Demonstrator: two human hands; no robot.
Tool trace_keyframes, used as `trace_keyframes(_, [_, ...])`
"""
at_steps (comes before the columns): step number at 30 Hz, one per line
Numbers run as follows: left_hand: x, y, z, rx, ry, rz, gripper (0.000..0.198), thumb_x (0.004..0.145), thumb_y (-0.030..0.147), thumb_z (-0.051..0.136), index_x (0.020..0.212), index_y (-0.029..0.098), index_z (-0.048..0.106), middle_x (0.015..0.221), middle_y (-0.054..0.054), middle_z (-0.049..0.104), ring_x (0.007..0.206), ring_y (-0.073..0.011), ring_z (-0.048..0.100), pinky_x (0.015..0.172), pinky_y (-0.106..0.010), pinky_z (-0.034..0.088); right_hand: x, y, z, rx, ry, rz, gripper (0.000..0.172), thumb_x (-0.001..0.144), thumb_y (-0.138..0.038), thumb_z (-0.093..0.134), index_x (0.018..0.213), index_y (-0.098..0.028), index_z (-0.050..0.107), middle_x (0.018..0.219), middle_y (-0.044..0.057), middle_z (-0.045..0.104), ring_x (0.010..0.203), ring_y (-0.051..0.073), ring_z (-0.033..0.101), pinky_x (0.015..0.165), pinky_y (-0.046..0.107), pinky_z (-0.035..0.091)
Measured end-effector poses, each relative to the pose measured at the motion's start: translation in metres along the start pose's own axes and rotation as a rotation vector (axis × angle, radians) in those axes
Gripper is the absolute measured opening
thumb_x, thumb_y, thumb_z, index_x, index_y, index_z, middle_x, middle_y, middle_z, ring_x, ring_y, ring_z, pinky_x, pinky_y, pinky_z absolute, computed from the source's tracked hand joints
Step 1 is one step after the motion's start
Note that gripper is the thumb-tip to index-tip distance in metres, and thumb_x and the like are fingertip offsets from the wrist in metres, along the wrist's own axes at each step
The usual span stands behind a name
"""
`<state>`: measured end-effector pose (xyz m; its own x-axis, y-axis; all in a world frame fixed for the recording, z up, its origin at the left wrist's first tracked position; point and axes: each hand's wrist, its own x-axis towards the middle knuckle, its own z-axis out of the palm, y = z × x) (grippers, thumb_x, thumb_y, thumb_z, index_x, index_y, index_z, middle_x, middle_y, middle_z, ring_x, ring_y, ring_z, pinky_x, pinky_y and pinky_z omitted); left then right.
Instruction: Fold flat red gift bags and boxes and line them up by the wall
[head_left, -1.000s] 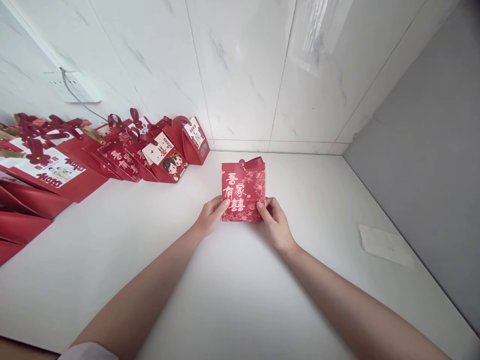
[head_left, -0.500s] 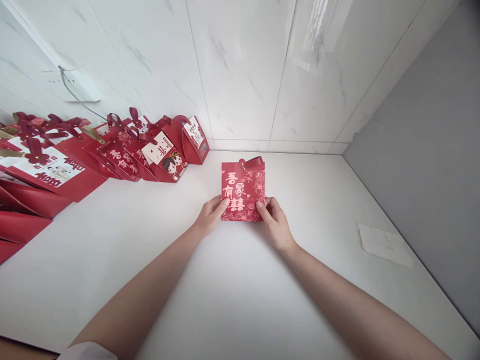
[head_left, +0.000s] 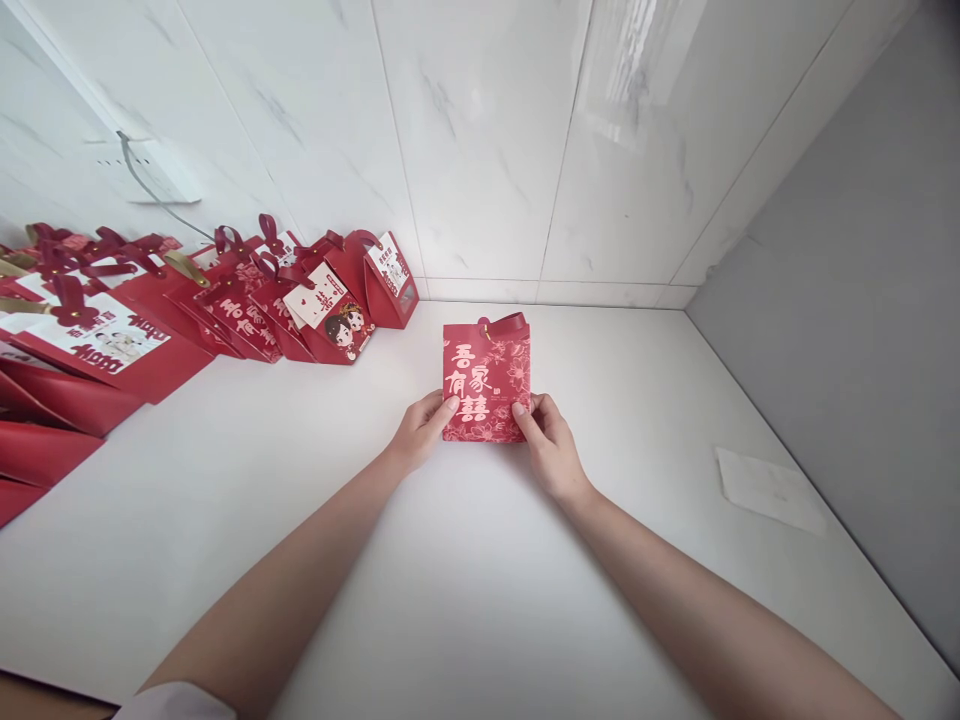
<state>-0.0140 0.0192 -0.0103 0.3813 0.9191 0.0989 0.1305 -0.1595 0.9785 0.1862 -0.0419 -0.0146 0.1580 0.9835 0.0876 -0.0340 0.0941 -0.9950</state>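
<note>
A red paper gift box [head_left: 487, 375] with pink Chinese characters, pink flower print and a dark red ribbon loop [head_left: 505, 325] at its top is held between my hands, its printed face toward me. My left hand [head_left: 423, 430] grips the lower left edge, thumb on the front and fingers mostly behind. On the opposite edge my right hand [head_left: 553, 440] pinches the box the same way, its thumb on the printed face. Whether the bottom of the box touches the table cannot be made out.
Several red gift boxes [head_left: 172, 310] with ribbon handles stand in rows at the left on the white table [head_left: 360, 600]. Behind is a marbled tile wall [head_left: 480, 150] with a grey cable [head_left: 154, 182]. A pale rectangular patch [head_left: 769, 490] lies at the right, near a grey panel [head_left: 847, 330].
</note>
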Motion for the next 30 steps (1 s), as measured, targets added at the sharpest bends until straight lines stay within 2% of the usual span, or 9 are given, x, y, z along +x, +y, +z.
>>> trace_keyframes(21, [0.0012,-0.0031,-0.0011,-0.009,-0.002,0.003,0.047,0.092,0.054,0.052,0.112,0.015,0.068,0.118,-0.01,0.069,0.109,-0.0267,0.063,0.095,-0.035,0.047,0.0001,-0.0003,0.0005,0.009,0.004,-0.01,0.033,0.091,-0.055,0.056,0.083,-0.024,0.048,0.104,0.002,0.065,0.092,0.022,0.058,0.08,0.034,0.045])
trace_keyframes(30, [0.0002,-0.0006,0.0002,-0.003,0.002,0.0,0.045,0.092,0.055,0.052,0.102,0.014,0.068,0.113,-0.011,0.069,0.103,-0.026,0.063,0.092,-0.035,0.047,-0.0004,0.0001,0.0004,-0.001,0.004,-0.007,0.032,0.092,-0.054,0.055,0.084,-0.024,0.049,0.104,0.002,0.064,0.092,0.021,0.057,0.08,0.034,0.044])
